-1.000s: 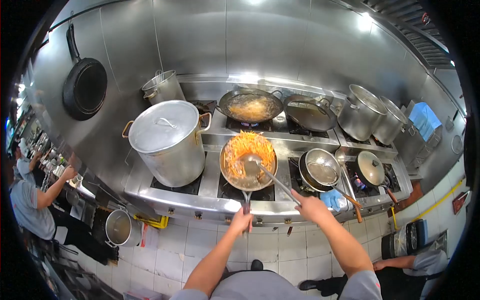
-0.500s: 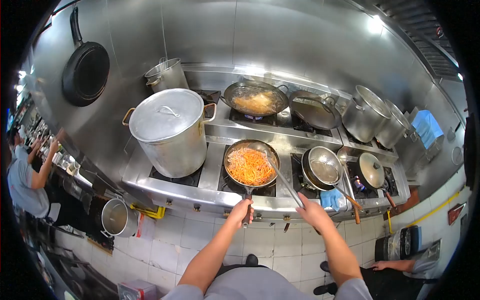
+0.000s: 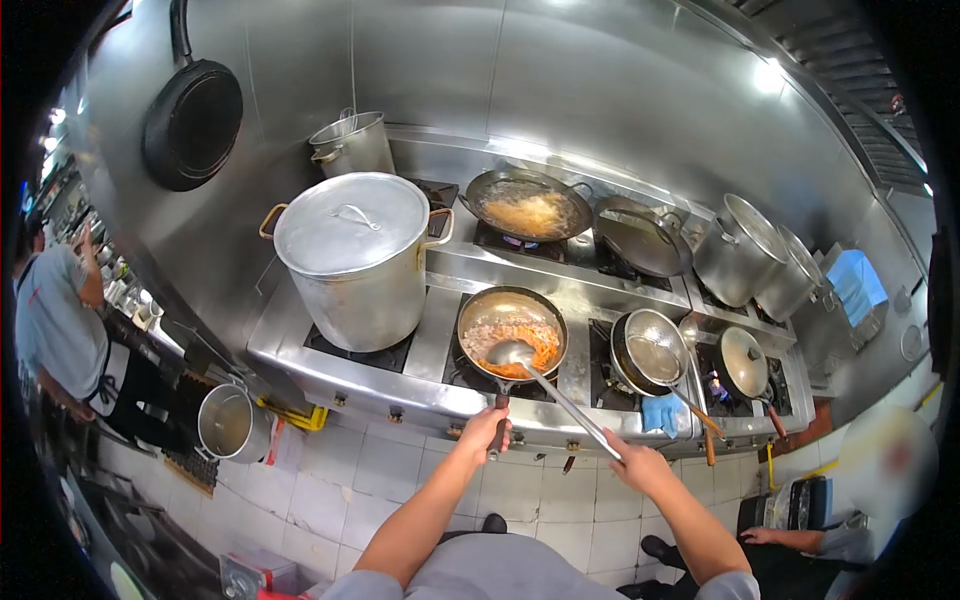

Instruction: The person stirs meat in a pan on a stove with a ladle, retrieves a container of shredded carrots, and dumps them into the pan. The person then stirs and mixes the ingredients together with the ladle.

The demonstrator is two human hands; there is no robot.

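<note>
My left hand is wrapped around the handle of a frying pan over a front burner. Inside the pan are thin orange shreds, like carrot, with small pale pink pieces. My right hand grips the end of a long metal ladle. The ladle's bowl rests on the food at the pan's near side.
A large lidded stockpot stands left of the pan. Behind, a wok holds bubbling oil with golden food. To the right are a strainer, a blue cloth and a lidded pan. Another person stands at left.
The ladle's bowl has moved from the pan's far side to its near side. The orange shreds are gathered nearer me, showing more pink pieces. The view has shifted slightly.
</note>
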